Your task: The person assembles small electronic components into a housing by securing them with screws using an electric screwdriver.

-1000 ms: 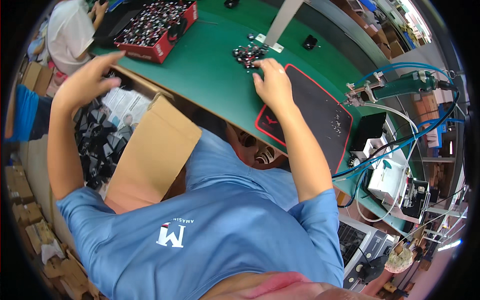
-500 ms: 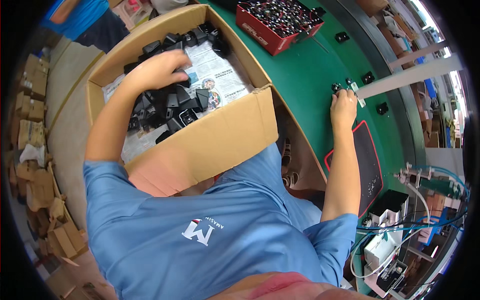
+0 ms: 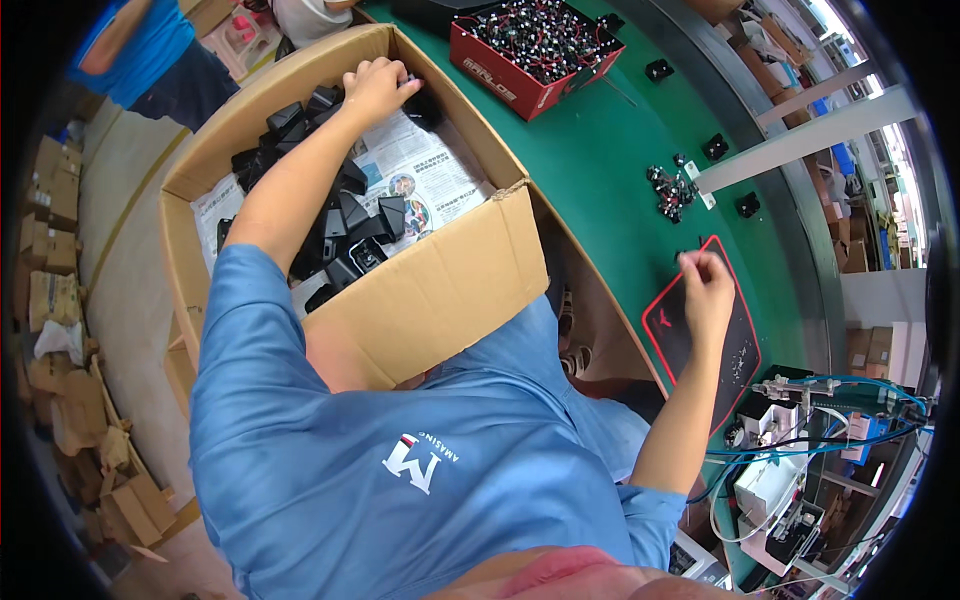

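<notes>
Broadly, a smooth green workbench (image 3: 590,175) spans the right side, while cartons (image 3: 55,295) stand stacked along the pale floor (image 3: 125,230) at far left. Black plastic parts (image 3: 391,216) — boxy, angular, some hollow — lie heaped on newspaper (image 3: 440,178) inside an open cardboard box (image 3: 440,300). The person's left hand (image 3: 378,92) is over them, fingers curled; the right hand (image 3: 710,285) bends its fingers near the red-edged mat (image 3: 738,325) — whether either grips anything, one cannot tell.

From the chest (image 3: 370,440), the left hand (image 3: 378,92) reaches toward twelve o'clock, fingers bent; the right hand (image 3: 709,280), toward two, is pinched.
</notes>
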{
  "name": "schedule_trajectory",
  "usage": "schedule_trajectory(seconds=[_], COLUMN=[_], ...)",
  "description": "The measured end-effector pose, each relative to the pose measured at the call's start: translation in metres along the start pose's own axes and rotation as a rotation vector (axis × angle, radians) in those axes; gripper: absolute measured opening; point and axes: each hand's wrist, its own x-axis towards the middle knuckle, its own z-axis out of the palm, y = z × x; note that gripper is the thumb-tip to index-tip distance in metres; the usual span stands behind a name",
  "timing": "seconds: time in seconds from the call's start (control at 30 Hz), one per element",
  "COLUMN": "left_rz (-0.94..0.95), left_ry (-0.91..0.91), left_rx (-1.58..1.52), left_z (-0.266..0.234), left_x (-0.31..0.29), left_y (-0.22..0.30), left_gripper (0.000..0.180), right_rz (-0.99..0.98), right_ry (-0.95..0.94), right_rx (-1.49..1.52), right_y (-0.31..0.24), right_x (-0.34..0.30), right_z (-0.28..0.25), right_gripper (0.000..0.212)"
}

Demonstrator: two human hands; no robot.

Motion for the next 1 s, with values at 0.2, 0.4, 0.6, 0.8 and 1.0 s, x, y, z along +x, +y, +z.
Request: schedule_trajectory(seconds=[0.2, 0.4, 0.6, 0.8, 1.0], left_rz=[0.202, 0.457, 0.976, 0.956, 0.731], left_ry=[0.019, -0.082, -0.393, -0.595, -0.83], left_rx=[-0.373, -1.716, -1.814, -1.544, -1.683], left_z=[-0.022, -0.125, -0.116, -0.101, 0.003], left_x=[0.009, -0.034, -0.059, -0.091, -0.129], left_y=[-0.038, 0.088, 0.267, 0.405, 0.482], left_gripper=[0.034, 0.046, 0.021, 0.045, 0.062], right_rz=[0.138, 0.195, 0.283, 0.13, -0.152], right_ry=[0.05, 0.161, 0.248, 0.228, 0.046], right_rx=[-0.122, -0.339, -0.329, -0.426, -0.389], right_y=[0.014, 0.035, 0.031, 0.029, 0.056], right_x=[-0.094, -0.129, -0.115, -0.122, -0.116], right_z=[-0.037, -0.051, -0.031, -0.064, -0.055], right_gripper=[0.01, 0.011, 0.027, 0.021, 0.018])
